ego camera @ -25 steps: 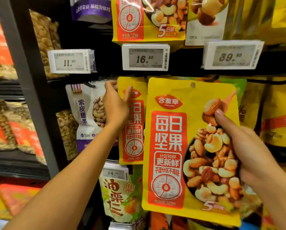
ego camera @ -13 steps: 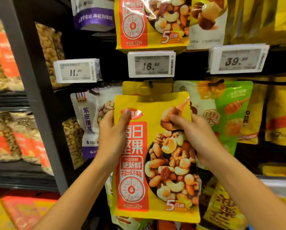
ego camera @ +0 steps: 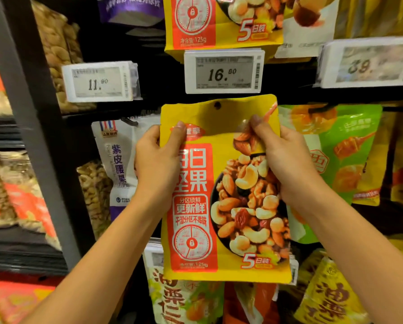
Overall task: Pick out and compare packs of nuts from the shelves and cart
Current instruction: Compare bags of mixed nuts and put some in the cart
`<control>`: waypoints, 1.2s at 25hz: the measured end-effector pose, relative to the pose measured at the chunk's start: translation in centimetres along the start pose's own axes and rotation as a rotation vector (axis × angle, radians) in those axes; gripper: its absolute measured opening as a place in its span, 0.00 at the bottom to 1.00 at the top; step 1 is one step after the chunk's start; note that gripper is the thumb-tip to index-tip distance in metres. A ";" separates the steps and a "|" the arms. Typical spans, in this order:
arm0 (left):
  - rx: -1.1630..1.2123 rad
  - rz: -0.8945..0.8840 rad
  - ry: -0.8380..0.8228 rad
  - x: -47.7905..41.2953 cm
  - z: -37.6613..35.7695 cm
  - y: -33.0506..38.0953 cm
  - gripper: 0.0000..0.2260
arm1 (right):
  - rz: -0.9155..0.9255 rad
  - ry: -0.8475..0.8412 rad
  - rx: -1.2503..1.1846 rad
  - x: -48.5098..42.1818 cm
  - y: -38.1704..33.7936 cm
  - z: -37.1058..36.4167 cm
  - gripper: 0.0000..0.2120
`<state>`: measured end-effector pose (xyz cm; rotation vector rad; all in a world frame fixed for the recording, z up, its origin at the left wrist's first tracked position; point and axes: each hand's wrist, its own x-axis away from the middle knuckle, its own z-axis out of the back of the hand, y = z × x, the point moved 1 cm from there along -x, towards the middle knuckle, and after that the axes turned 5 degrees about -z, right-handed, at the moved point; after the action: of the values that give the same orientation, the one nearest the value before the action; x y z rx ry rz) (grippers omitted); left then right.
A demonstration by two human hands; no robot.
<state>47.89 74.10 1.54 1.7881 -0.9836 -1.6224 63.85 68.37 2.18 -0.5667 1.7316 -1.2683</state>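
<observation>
Both hands, left hand [ego camera: 158,164] and right hand [ego camera: 286,167], pinch the nut pack [ego camera: 223,190] near its upper edges; this pouch looks light, soft and slippery, best gripped by those edges.

"11.90" on left price tag [ego camera: 100,81], "16.00" on middle price tag [ego camera: 223,71], "125g" on yellow nut pack [ego camera: 221,127]
</observation>
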 end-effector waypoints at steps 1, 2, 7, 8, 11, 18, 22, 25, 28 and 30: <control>-0.016 0.001 -0.002 -0.4 -0.1 -0.2 0.09 | -0.029 -0.007 0.007 -0.5 0.1 -0.1 0.13; -0.016 0.016 -0.009 -0.8 -0.3 -0.4 0.08 | -0.056 0.000 0.027 -0.9 0.3 -0.1 0.13; -0.347 -0.119 0.124 -1.2 -1.3 -1.9 0.13 | 0.015 0.168 0.264 -1.8 2.1 -0.6 0.13; -0.444 -0.204 0.176 -0.5 -1.3 -1.5 0.13 | 0.101 0.231 0.341 -1.2 2.4 -0.4 0.14; -0.731 -0.610 0.012 2.8 0.3 -1.3 0.21 | 0.609 0.209 0.708 2.8 3.4 1.1 0.24; -1.354 -0.684 -0.665 6.8 2.9 -5.2 0.28 | 0.691 -0.224 1.372 3.3 7.8 1.9 0.28; -1.494 -0.507 -0.875 3.0 1.0 -8.1 0.29 | 0.583 -0.182 1.453 0.0 9.9 1.9 0.30; -1.569 -0.540 -0.894 2.5 1.2 -9.7 0.28 | 0.701 -0.115 1.495 -0.2 10.7 1.6 0.29; -1.468 -0.592 -0.852 2.9 1.4 -9.1 0.30 | 0.695 -0.127 1.458 0.0 10.4 1.8 0.28; -1.330 -0.645 -0.787 3.5 1.6 -7.2 0.27 | 0.702 -0.144 1.342 0.7 8.6 2.1 0.21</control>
<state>47.51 75.76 -6.44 0.4898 0.5592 -2.4897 66.45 70.00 -6.15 0.6617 0.5378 -1.4413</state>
